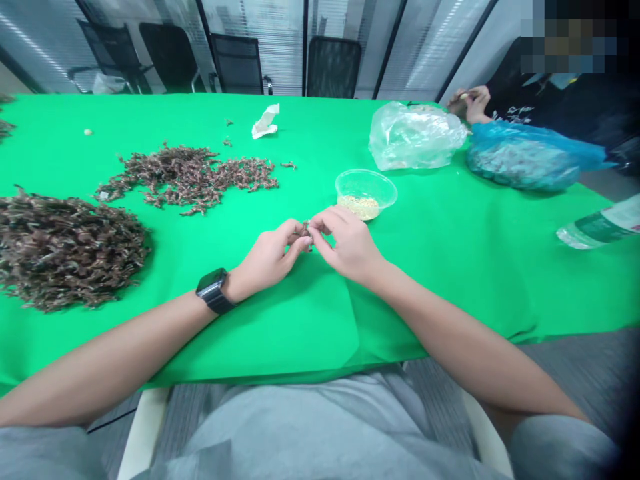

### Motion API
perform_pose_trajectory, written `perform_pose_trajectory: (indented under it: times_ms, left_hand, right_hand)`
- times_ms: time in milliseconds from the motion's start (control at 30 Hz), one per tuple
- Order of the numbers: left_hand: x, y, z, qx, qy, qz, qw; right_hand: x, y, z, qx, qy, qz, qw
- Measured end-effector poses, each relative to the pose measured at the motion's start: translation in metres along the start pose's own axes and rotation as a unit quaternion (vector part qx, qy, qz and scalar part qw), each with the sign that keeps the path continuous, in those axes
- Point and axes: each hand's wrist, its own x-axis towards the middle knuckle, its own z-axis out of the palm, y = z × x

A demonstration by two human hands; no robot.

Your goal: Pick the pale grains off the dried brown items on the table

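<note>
My left hand (273,257) and my right hand (345,243) meet over the green table (450,253), fingertips pinched together on one small brown dried pod (306,231). A black watch (214,291) sits on my left wrist. Just beyond my hands stands a clear plastic bowl (366,192) with pale seeds in its bottom. A large heap of brown pods (63,250) lies at the left. A flatter spread of brown pods (187,177) lies behind it.
A clear plastic bag (413,137) and a blue plastic bag (525,157) lie at the back right, where another person's hands (470,103) work. A water bottle (600,227) lies at the right edge. A crumpled paper (265,122) sits farther back. Black chairs (333,67) line the wall.
</note>
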Motion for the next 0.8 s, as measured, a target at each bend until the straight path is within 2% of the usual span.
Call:
perform_pose_trajectory:
  times_ms: [333,467,567,633,700,800]
  left_hand:
    - [-0.002,-0.002,-0.001,0.04,0.005,0.033,0.999]
    - [-0.002,-0.003,-0.002,0.062,0.015,0.046,0.997]
    - [-0.002,-0.005,-0.003,0.093,0.019,0.073,0.993]
    - [0.0,-0.007,-0.006,0.131,0.017,0.097,0.986]
    - [0.003,-0.011,-0.008,0.175,0.014,0.128,0.976]
    - [0.007,-0.015,-0.011,0.225,0.005,0.172,0.959]
  right_hand:
    - [0.002,-0.011,-0.003,-0.1,-0.018,-0.045,0.994]
    - [0.0,-0.014,0.0,-0.075,-0.001,-0.028,0.997]
    - [-0.001,-0.018,0.003,0.013,0.025,0.059,0.998]
    - [0.0,-0.02,0.004,0.105,0.028,0.151,0.983]
    - [0.002,-0.021,0.004,0.21,0.012,0.241,0.947]
    - [0.006,-0.018,0.001,0.353,-0.034,0.341,0.871]
